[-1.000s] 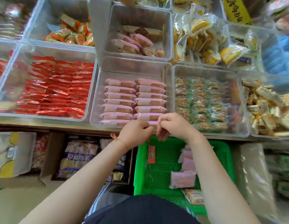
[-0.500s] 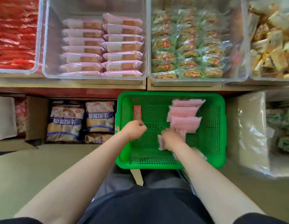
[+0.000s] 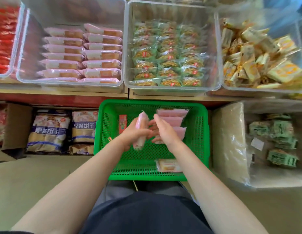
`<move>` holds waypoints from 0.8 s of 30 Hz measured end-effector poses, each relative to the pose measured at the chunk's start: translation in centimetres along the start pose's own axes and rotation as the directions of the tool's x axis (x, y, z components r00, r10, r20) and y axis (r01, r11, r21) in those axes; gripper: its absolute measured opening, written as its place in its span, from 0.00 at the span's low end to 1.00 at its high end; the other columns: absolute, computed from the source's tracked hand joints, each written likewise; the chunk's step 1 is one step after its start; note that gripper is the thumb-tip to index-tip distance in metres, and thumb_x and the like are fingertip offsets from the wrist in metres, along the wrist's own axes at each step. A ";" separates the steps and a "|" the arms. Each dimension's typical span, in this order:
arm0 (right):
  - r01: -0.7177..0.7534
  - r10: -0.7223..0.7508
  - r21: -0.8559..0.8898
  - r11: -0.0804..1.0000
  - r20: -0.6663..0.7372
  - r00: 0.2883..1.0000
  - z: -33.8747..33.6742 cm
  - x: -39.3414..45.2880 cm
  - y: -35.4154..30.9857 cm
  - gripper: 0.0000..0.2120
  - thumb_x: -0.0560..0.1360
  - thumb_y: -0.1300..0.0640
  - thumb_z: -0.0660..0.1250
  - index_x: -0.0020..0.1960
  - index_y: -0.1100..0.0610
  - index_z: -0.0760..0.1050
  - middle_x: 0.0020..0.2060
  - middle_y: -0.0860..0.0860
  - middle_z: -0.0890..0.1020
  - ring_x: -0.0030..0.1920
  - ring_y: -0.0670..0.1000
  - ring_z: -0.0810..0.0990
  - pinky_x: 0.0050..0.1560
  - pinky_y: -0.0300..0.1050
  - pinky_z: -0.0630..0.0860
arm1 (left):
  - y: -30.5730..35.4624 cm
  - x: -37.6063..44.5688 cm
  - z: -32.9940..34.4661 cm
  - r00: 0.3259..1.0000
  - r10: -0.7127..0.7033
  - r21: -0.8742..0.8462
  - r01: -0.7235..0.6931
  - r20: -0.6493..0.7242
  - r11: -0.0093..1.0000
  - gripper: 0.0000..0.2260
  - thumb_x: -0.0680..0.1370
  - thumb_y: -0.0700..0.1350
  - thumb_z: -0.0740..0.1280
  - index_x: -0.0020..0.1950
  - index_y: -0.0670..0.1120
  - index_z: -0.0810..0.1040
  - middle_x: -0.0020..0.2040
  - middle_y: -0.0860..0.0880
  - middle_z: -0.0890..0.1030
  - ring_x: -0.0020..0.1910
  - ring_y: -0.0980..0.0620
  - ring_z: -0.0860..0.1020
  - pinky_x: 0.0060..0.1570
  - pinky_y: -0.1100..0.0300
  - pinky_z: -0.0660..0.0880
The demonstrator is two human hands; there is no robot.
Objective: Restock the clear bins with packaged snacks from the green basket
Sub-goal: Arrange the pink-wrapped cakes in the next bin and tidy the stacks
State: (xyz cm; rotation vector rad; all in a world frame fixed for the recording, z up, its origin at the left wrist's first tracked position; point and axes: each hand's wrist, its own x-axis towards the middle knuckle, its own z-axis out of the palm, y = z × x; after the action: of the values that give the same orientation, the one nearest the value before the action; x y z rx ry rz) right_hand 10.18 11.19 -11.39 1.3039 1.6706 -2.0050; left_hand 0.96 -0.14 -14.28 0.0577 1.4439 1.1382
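Note:
The green basket (image 3: 202, 132) stands below the shelf edge. My left hand (image 3: 130, 135) grips a pink snack packet (image 3: 141, 125) on end above the basket. My right hand (image 3: 164, 130) hovers beside that packet with straight fingers, over more pink packets (image 3: 173, 118) stacked in the basket. A small red packet (image 3: 122, 123) and an orange-pink packet (image 3: 168, 165) also lie in the basket. The clear bin (image 3: 71, 17) above it holds two neat rows of the same pink packets.
Other clear bins hold red packets (image 3: 3, 39), green packets (image 3: 167, 53) and yellow packets (image 3: 258, 61). Under the shelf lie cardboard boxes with biscuit bags (image 3: 49, 130) on the left and a plastic-lined box (image 3: 231, 141) of green packets on the right.
Both hands dropped from the pink bin's front edge into the basket. My left hand has taken a pink packet and lifted it. The camera tilted down.

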 end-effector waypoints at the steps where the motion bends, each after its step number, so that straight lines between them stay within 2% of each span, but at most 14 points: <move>1: 0.024 -0.029 -0.092 0.995 -0.061 0.998 -0.8 0.3 0.2 0.20 0.84 0.46 0.55 0.57 0.62 0.76 0.47 0.55 0.82 0.47 0.55 0.81 0.44 0.48 0.78 | 0.3 -0.2 -0.3 0.997 -0.072 -0.112 0.072 0.010 0.991 0.31 0.68 0.40 0.74 0.69 0.42 0.68 0.59 0.39 0.80 0.57 0.41 0.81 0.56 0.46 0.78; 2: 0.036 -0.077 -0.278 0.960 -0.138 0.987 -1.8 0.9 0.9 0.18 0.83 0.49 0.58 0.57 0.62 0.77 0.48 0.55 0.82 0.50 0.56 0.80 0.50 0.50 0.77 | 0.3 -0.5 -0.7 0.988 -0.152 -0.184 0.152 0.013 0.971 0.27 0.71 0.40 0.73 0.68 0.43 0.70 0.57 0.38 0.81 0.55 0.40 0.81 0.55 0.44 0.78; 3: 0.005 -0.124 -0.512 0.859 -0.198 0.972 -2.9 1.4 1.6 0.15 0.82 0.51 0.60 0.59 0.60 0.76 0.52 0.55 0.81 0.54 0.56 0.79 0.54 0.51 0.76 | 0.2 -0.8 -1.1 0.976 -0.217 -0.234 0.214 0.014 0.948 0.21 0.74 0.39 0.71 0.66 0.44 0.71 0.56 0.39 0.81 0.54 0.40 0.81 0.55 0.43 0.78; 4: -0.048 -0.157 -0.707 0.705 -0.222 0.962 -3.8 1.9 2.4 0.15 0.80 0.53 0.61 0.63 0.59 0.74 0.57 0.55 0.79 0.59 0.56 0.77 0.58 0.53 0.75 | 0.0 -1.1 -1.5 0.966 -0.258 -0.262 0.253 0.015 0.931 0.18 0.76 0.39 0.69 0.64 0.43 0.72 0.54 0.39 0.82 0.53 0.40 0.81 0.54 0.43 0.78; 6: -0.096 -0.133 -0.889 0.447 -0.172 0.976 -5.1 2.4 4.4 0.22 0.76 0.58 0.64 0.69 0.57 0.68 0.65 0.57 0.73 0.66 0.59 0.71 0.66 0.58 0.69 | -0.8 -1.5 -2.0 0.957 -0.290 -0.273 0.282 0.013 0.920 0.18 0.73 0.40 0.71 0.61 0.41 0.74 0.50 0.41 0.84 0.49 0.43 0.83 0.50 0.46 0.80; 9: -0.039 -0.149 -0.973 0.229 -0.075 0.986 -5.6 2.3 6.7 0.29 0.71 0.64 0.67 0.70 0.55 0.65 0.66 0.57 0.70 0.67 0.60 0.67 0.69 0.60 0.63 | -1.6 -2.3 -2.2 0.957 -0.290 -0.268 0.284 0.016 0.921 0.19 0.65 0.44 0.71 0.55 0.44 0.77 0.45 0.44 0.85 0.42 0.47 0.84 0.46 0.50 0.79; 11: -0.022 -0.215 -0.992 0.126 -0.049 0.975 -5.4 2.3 7.3 0.29 0.70 0.65 0.67 0.69 0.54 0.65 0.64 0.57 0.71 0.65 0.59 0.67 0.67 0.59 0.63 | -2.0 -2.6 -2.6 0.959 -0.280 -0.245 0.282 0.045 0.927 0.19 0.67 0.46 0.72 0.56 0.45 0.77 0.46 0.45 0.85 0.44 0.47 0.84 0.46 0.51 0.79; 13: -0.039 -0.220 -0.997 0.064 -0.053 0.974 -5.0 2.3 7.5 0.27 0.72 0.65 0.66 0.69 0.55 0.67 0.63 0.57 0.70 0.66 0.59 0.67 0.68 0.60 0.61 | -2.3 -2.6 -3.1 0.958 -0.282 -0.222 0.286 0.051 0.932 0.20 0.69 0.45 0.74 0.59 0.44 0.77 0.49 0.44 0.85 0.47 0.45 0.84 0.47 0.50 0.81; 16: -0.026 -0.220 -0.999 -0.031 -0.019 0.975 -4.4 2.2 7.5 0.24 0.72 0.65 0.66 0.67 0.55 0.70 0.65 0.58 0.68 0.69 0.61 0.64 0.72 0.64 0.58 | -2.7 -2.3 -3.4 0.949 -0.313 -0.170 0.304 -0.026 0.937 0.14 0.74 0.41 0.73 0.58 0.43 0.77 0.50 0.42 0.85 0.48 0.44 0.84 0.49 0.49 0.81; 18: 0.017 -0.193 -1.000 -0.007 0.018 0.981 -4.2 2.2 7.3 0.24 0.72 0.65 0.67 0.67 0.55 0.71 0.66 0.58 0.69 0.70 0.60 0.64 0.73 0.63 0.59 | -3.0 -2.1 -3.6 0.944 -0.318 -0.130 0.305 -0.093 0.944 0.13 0.76 0.40 0.72 0.59 0.41 0.76 0.49 0.42 0.85 0.47 0.44 0.84 0.47 0.49 0.82; 19: 0.031 -0.165 -0.998 0.055 0.022 0.986 -4.1 2.3 7.3 0.23 0.73 0.64 0.67 0.67 0.55 0.70 0.66 0.57 0.71 0.69 0.60 0.67 0.71 0.61 0.64 | -3.1 -2.0 -3.7 0.940 -0.318 -0.121 0.303 -0.124 0.945 0.13 0.76 0.40 0.72 0.59 0.41 0.76 0.49 0.42 0.85 0.47 0.44 0.84 0.46 0.49 0.82; 21: 0.027 -0.126 -0.961 0.276 -0.008 0.992 -3.7 2.0 6.3 0.16 0.76 0.58 0.65 0.64 0.54 0.71 0.58 0.54 0.78 0.57 0.57 0.77 0.59 0.56 0.76 | -3.4 -2.0 -3.7 0.927 -0.310 -0.131 0.288 -0.212 0.949 0.13 0.76 0.40 0.72 0.59 0.41 0.76 0.48 0.42 0.85 0.45 0.44 0.84 0.42 0.50 0.81; 22: 0.017 -0.127 -0.920 0.391 -0.035 0.991 -3.5 1.7 5.5 0.12 0.77 0.55 0.63 0.60 0.54 0.71 0.53 0.53 0.80 0.51 0.56 0.79 0.51 0.53 0.79 | -3.4 -2.0 -3.7 0.919 -0.297 -0.142 0.268 -0.261 0.953 0.13 0.76 0.40 0.72 0.58 0.41 0.76 0.48 0.42 0.85 0.44 0.44 0.84 0.41 0.50 0.81; 24: -0.010 -0.113 -0.837 0.547 -0.086 0.990 -2.8 0.9 3.5 0.11 0.78 0.51 0.62 0.57 0.56 0.69 0.48 0.53 0.80 0.46 0.57 0.80 0.44 0.49 0.77 | -3.4 -2.2 -3.5 0.908 -0.260 -0.165 0.215 -0.330 0.963 0.10 0.76 0.40 0.72 0.56 0.42 0.77 0.48 0.42 0.85 0.42 0.44 0.84 0.39 0.51 0.80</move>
State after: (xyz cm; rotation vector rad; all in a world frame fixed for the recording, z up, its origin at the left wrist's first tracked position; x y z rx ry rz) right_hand 13.31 12.81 -14.33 0.9903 2.2952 -0.8239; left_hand 0.70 -5.32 -15.59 -0.4195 1.6346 1.0669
